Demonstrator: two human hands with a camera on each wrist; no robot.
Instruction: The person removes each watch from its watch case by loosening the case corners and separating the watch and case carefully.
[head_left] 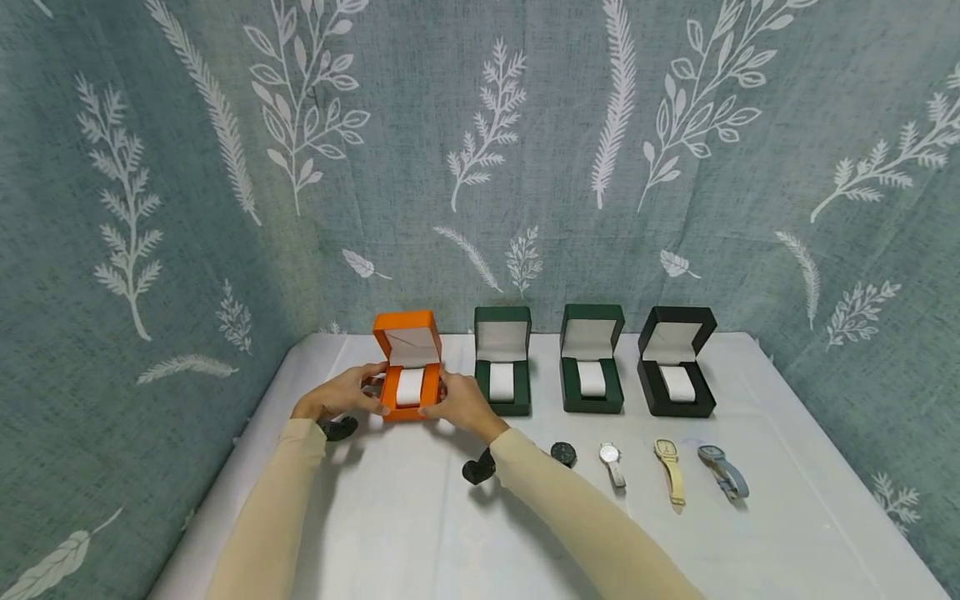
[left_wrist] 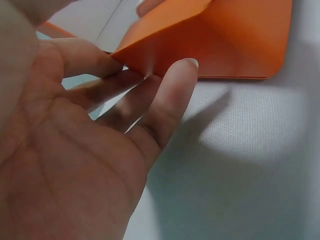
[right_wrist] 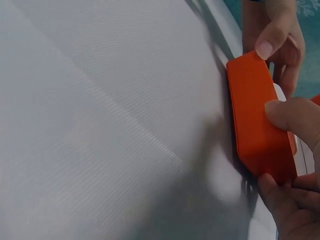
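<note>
An orange watch box (head_left: 407, 322) stands at the left end of a row on the table, its lid raised and a white cushion (head_left: 410, 387) inside. My left hand (head_left: 343, 393) holds its left side, with the thumb at the front corner. From the right side, my right hand (head_left: 467, 405) grips the same box, thumb on its front face. In the left wrist view, fingers touch the side of the orange box (left_wrist: 230, 47). The right wrist view has both hands on the orange box (right_wrist: 255, 107), near the table surface.
Right of it stand two green watch boxes (head_left: 512, 408) and a black one (head_left: 681, 409), all open with white cushions. In front lie a black watch (head_left: 563, 454), a silver watch (head_left: 611, 457), a gold watch (head_left: 669, 468) and a blue-grey watch (head_left: 724, 472). Patterned fabric (head_left: 420, 167) surrounds the table.
</note>
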